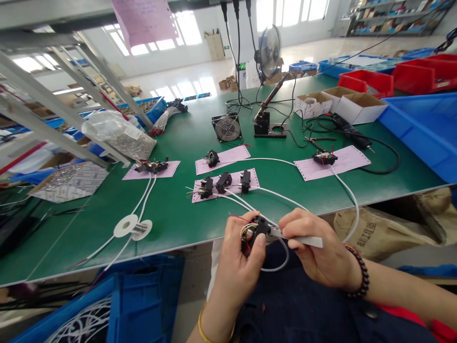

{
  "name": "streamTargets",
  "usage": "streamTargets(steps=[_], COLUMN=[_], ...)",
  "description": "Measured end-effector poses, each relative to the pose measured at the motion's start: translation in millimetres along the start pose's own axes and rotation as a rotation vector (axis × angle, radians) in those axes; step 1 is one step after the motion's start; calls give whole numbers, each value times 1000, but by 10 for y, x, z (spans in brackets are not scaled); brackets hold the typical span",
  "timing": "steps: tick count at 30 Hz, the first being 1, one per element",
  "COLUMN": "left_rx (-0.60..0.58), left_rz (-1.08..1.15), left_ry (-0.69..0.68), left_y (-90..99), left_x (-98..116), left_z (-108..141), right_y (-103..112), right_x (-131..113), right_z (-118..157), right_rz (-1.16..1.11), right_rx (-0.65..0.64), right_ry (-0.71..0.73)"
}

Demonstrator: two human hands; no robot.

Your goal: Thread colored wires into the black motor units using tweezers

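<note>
Near the table's front edge, my left hand (240, 259) is closed around a small black device (260, 229) with thin coloured wires and a white cable. My right hand (316, 247) pinches a flat grey metal tool (307, 241), whose far end meets the device's right side. Beyond my hands, several black devices rest on a pink paper (254, 177) with white cables running off them. Another black device (212, 158) sits on a pink paper behind these. One more device (324, 157) lies on a pink paper to the right, and others (152, 166) lie on paper to the left.
A solder spool (125, 226) lies at front left. Farther back are a small fan (227, 127), a soldering iron in its stand (269, 129) and a bag of metal parts (119, 136). White boxes (360, 109), red bins (367, 82) and a blue bin (424, 124) stand at right.
</note>
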State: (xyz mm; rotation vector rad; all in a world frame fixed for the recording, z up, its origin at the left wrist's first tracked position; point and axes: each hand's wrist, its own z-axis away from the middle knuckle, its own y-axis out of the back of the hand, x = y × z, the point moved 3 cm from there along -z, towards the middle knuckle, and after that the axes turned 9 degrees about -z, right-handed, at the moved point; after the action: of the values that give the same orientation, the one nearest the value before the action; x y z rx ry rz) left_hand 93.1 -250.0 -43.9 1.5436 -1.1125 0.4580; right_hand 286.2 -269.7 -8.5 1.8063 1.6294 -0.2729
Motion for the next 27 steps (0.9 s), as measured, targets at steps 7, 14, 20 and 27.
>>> streamTargets(steps=[7,14,20,27], left_rx=[-14,-79,8,11], left_rz=[76,237,92,14], left_ry=[-16,-84,-9,67], left_y=[-10,-35,-9,-35], left_x=[-12,-50,-47,-21], left_z=[23,42,63,30], right_y=[-43,-293,-13,-73], right_x=[244,585,253,-56], right_z=[41,151,55,-14], right_rz=[-440,-1229,-519,130], right_rx=[175,286,310,-73], right_ry=[-408,-1060,-420,0])
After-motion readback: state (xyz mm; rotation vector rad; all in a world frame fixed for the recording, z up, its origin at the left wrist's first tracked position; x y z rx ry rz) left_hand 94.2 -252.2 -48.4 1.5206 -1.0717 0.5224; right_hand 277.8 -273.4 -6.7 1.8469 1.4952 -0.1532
